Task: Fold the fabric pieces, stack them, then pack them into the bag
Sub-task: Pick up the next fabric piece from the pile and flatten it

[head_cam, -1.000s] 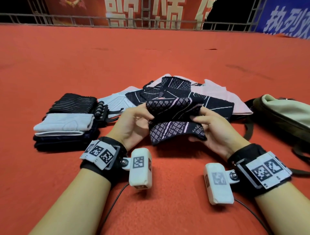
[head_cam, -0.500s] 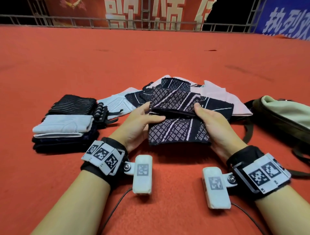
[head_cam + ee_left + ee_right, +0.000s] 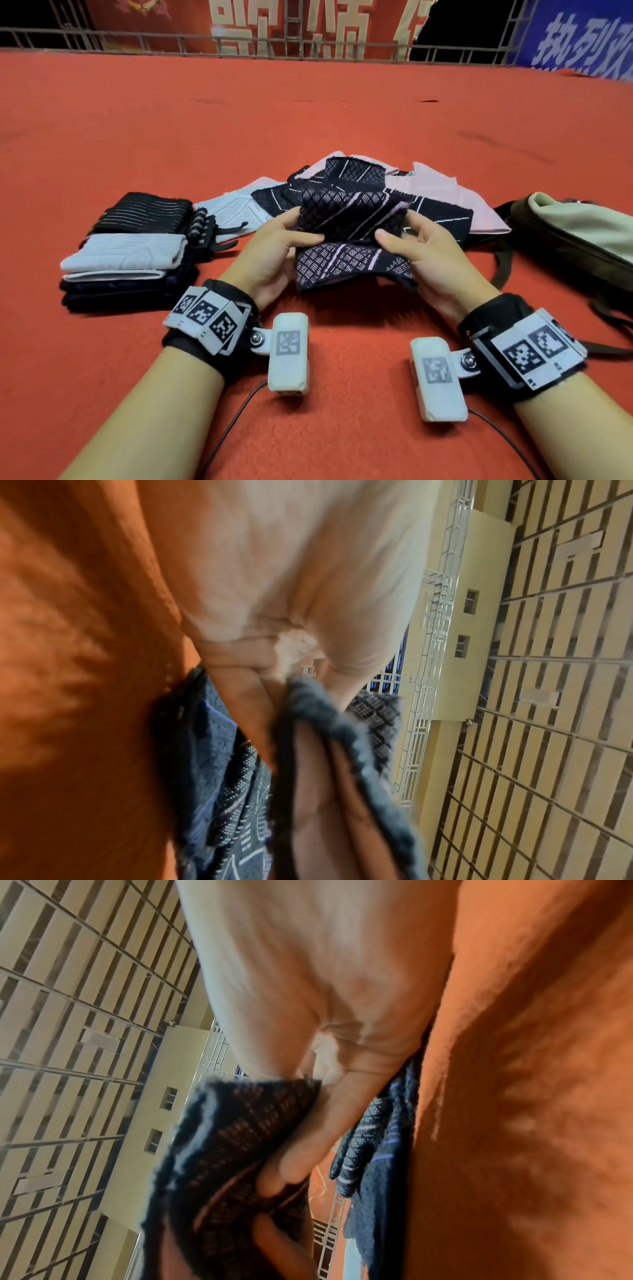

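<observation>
A dark patterned fabric piece with pale lines is held just above the red cloth in the head view, partly folded. My left hand pinches its left edge, thumb on top. My right hand grips its right edge, fingers curled under. The wrist views show the same dark fabric between my fingers. Behind it lies a loose heap of unfolded pieces, dark and pale pink. A stack of folded pieces sits at the left. The olive bag lies at the right.
A red cloth covers the whole surface, stretching far back to a metal railing. A second folded dark striped bundle lies behind the stack. Bag straps trail toward my right wrist. Cables run from both wrist cameras.
The fabric was pressed flatter half a second ago; now both hands have lifted it and its upper layer stands raised between them.
</observation>
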